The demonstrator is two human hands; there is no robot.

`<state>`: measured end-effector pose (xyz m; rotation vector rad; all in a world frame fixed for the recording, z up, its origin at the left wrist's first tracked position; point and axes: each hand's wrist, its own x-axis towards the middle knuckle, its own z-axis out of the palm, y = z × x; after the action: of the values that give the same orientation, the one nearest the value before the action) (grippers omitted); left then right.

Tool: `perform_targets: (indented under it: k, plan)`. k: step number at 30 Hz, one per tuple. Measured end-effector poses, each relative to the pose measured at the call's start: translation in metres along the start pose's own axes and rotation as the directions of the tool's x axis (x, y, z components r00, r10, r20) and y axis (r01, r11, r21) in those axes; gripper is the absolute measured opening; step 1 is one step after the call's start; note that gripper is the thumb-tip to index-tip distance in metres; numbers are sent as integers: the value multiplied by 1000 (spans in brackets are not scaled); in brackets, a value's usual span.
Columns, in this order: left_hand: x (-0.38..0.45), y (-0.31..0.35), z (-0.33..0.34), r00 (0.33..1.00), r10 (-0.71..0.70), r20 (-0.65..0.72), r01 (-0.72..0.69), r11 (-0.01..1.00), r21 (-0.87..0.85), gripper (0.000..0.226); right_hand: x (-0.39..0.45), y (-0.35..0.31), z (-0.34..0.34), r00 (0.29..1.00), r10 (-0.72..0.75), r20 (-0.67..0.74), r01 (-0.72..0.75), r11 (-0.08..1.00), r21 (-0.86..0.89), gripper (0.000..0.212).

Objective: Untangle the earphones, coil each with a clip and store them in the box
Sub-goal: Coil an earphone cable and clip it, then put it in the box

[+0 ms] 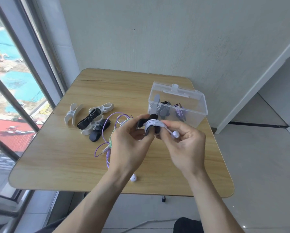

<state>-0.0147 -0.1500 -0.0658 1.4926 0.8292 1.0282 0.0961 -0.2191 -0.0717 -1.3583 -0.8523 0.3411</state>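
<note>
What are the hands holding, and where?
Left hand grips the black clip by its end; right hand pinches the white cable coiled on it.

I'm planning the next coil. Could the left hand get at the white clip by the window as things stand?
Probably not yet: the left hand holds the black clip wound with white cable. The white clip itself lies uncovered on the table.

A wooden table (56,158) lies beneath the fingers; a window (9,91) stands far to their left.
</note>
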Motion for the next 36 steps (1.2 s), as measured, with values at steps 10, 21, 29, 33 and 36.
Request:
perform_targets:
  k: [10,21,29,33,36]
  plan:
    - [8,-7,-9,967,-137,217,159,983,-86,19,14,5,-12,984,87,157,-71,992,-105,32]
    - [10,-5,-12,936,-236,262,286,943,-173,37,9,0,-5,997,71,15,-70,997,-15,13]
    - [8,-4,-6,899,-281,336,400,840,-367,43,6,8,0,967,-113,-229,49,962,-270,16]
    - [9,-6,-7,890,-317,328,433,811,-394,45,9,0,1,975,144,-169,-151,988,-32,15]
    - [9,-6,-7,869,-346,355,482,754,-446,47,11,-4,1,952,280,-128,-249,944,215,10]
